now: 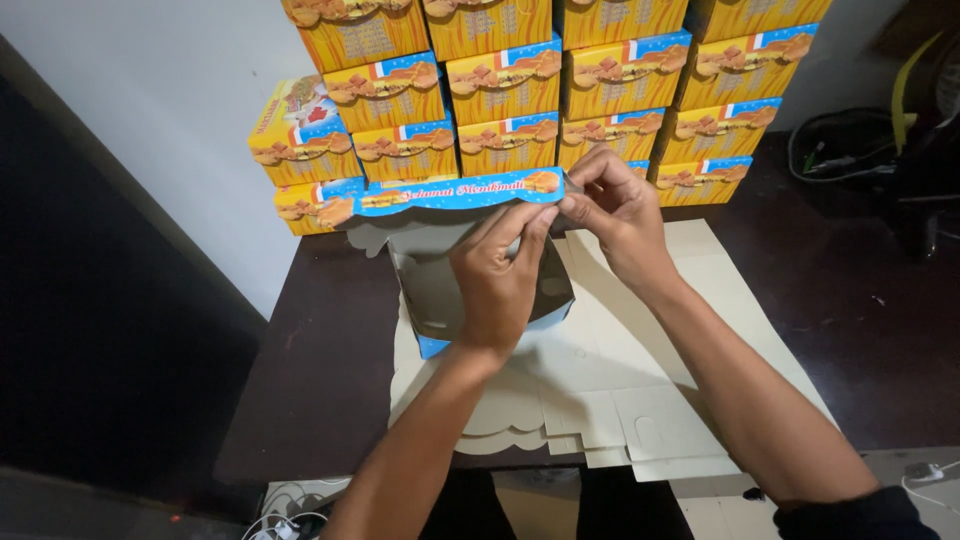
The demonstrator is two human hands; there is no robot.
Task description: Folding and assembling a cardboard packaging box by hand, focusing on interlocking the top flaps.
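Two hands on one half-folded carton (440, 300), standing open at the middle of the dark bench (300, 380), its grey inside facing the camera. Left hand (497, 283) presses into the side wall, fingers closed on the card; right hand (620, 215) pinches the blue scalloped flap (450, 192) at its right end. Thin card, light and springy by the look, creasing easily; best held at the folds. Flat blanks (640, 390) lie underneath, finished yellow boxes (560, 80) stacked at the far edge.
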